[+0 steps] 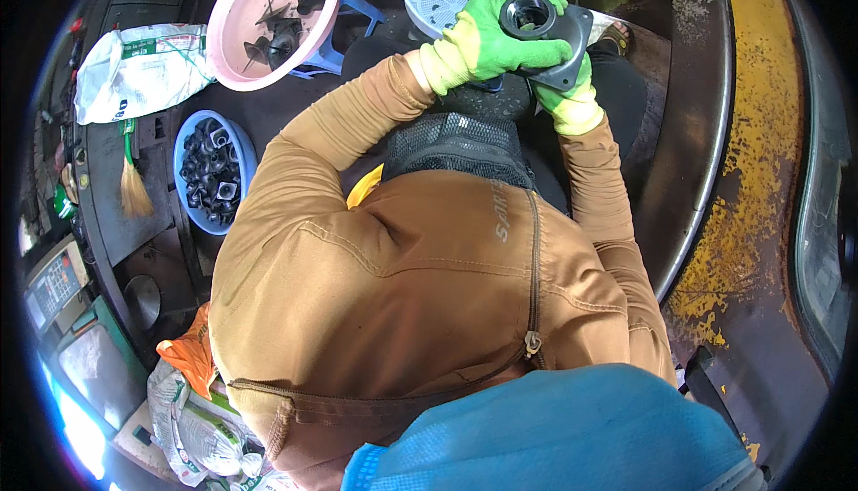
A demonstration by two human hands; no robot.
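Observation:
Up in front of me, both gloved hands hold a black plastic part (pixel 568 37) with a square flange, corner holes and a round, threaded-looking neck. My left hand (pixel 483 37), in a green glove, wraps round the neck side, fingers over the top and thumb across the front. Beneath the flange, my right hand (pixel 572 105) supports the part from the right; most of its fingers are hidden behind it. Just behind my left hand stands a light blue plastic colander (pixel 413 10) with a few dark bits in it.
A pink basin (pixel 223 40) with several black parts rests by a blue stool (pixel 326 60). Left of me, a blue basin (pixel 248 153) is filled with small black pieces. A white sack (pixel 143 71) and a broom (pixel 134 189) lie further left. A rusty yellow machine frame (pixel 760 134) borders my right.

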